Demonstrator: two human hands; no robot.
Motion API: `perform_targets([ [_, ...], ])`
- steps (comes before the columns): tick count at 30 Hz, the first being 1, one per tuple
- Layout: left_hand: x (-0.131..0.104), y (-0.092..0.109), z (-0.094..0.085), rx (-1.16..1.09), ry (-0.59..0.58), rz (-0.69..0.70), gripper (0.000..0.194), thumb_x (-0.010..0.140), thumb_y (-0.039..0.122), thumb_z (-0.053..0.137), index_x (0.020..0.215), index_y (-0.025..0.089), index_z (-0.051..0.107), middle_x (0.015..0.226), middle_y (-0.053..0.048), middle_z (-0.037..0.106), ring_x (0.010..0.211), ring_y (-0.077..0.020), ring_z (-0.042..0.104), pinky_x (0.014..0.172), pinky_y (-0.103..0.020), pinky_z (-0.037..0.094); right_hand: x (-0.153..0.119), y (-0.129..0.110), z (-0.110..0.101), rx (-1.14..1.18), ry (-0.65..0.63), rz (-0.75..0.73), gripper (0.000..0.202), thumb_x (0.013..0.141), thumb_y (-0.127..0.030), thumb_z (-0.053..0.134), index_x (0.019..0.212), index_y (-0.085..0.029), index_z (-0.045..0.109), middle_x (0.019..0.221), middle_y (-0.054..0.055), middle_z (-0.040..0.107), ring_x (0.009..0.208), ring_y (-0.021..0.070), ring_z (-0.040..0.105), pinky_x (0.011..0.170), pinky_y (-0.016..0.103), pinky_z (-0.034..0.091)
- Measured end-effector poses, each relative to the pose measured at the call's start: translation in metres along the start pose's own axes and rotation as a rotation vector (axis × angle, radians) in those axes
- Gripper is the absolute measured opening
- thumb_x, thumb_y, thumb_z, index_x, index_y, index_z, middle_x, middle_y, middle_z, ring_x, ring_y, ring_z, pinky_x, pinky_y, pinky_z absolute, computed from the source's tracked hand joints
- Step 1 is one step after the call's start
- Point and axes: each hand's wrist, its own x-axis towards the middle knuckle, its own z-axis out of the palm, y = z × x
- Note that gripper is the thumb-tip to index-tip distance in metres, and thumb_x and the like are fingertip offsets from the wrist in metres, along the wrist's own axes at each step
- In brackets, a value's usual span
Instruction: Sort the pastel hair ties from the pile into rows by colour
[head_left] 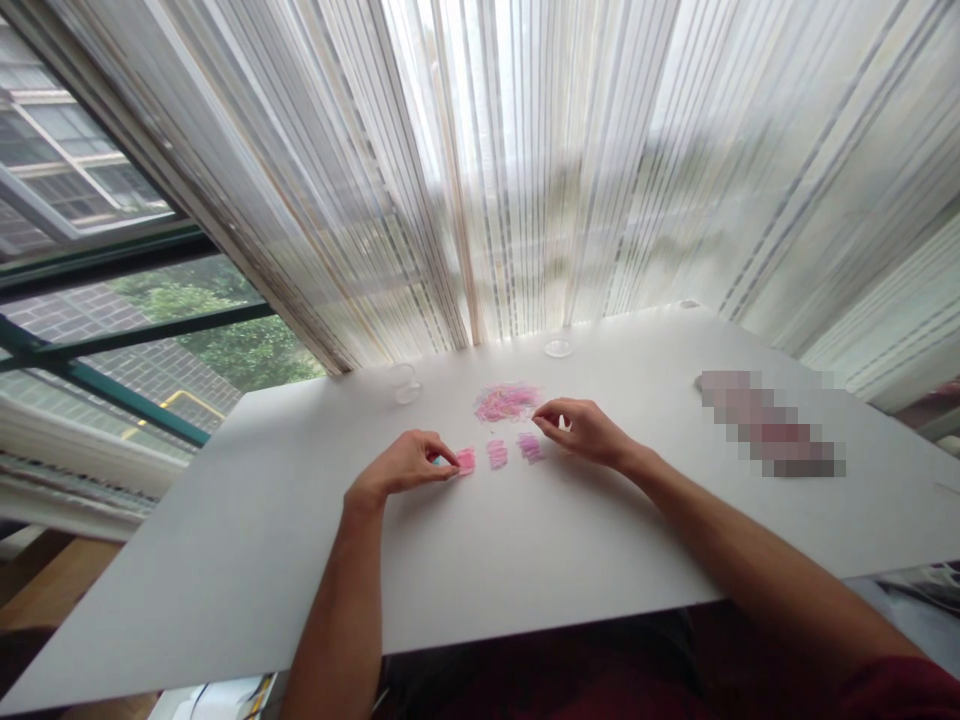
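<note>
1. Three small pink stacks (pixel 496 453) are laid on the bench (pixel 525 540), just before the loose pink pile (pixel 508 401).
2. The leftmost stack is pinched by the left hand (pixel 405 467); the right hand (pixel 581 430) is narrowed over the rightmost, apparently holding nothing.
3. The pieces are judged light, soft, slippery; best pinched at the edges.

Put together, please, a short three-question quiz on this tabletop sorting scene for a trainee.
1. True or false: the left hand rests at the leftmost small pink pile.
2. How many small sorted piles lie in a row in front of the mixed heap? A two, B three, C five.
3. Fill in: the right hand pinches with its fingertips beside the ____ heap.

Key: 1 true. 2 B: the pink pile, the middle pile and the purplish pile. 3 mixed; what it pinches is too small to tell.
</note>
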Motion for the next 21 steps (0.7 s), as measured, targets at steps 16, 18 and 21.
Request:
perform_targets([
  [16,0.0,-0.012,-0.005,0.039,0.226,-0.008,0.037,0.081,0.048,0.058,0.087,0.017,0.077,0.064,0.0,0.056,0.059,-0.0122,0.044,0.057,-0.023,0.036,0.001,0.005,-0.001,-0.007,0.017,-0.007,0.018,0.088,-0.027,0.055,0.084,-0.018,0.07,0.074,0.003,0.069,0.063,0.0124,0.059,0.064,0.025,0.049],
  [18,0.003,-0.014,-0.003,0.063,0.317,-0.029,0.04,0.082,0.049,0.055,0.089,0.016,0.076,0.058,0.002,0.05,0.056,-0.0114,0.04,0.056,-0.023,0.034,0.002,0.008,-0.003,-0.012,0.046,0.009,0.018,0.088,-0.028,0.055,0.085,-0.018,0.07,0.075,0.003,0.069,0.063,0.0128,0.059,0.064,0.025,0.049],
  [21,0.009,-0.015,0.001,0.101,0.421,-0.027,0.043,0.083,0.051,0.053,0.088,0.015,0.075,0.052,0.005,0.036,0.051,-0.0102,0.034,0.054,-0.023,0.031,0.004,0.017,-0.006,-0.032,0.096,0.05,0.019,0.087,-0.03,0.055,0.084,-0.018,0.07,0.073,0.003,0.069,0.063,0.0132,0.06,0.062,0.026,0.049],
])
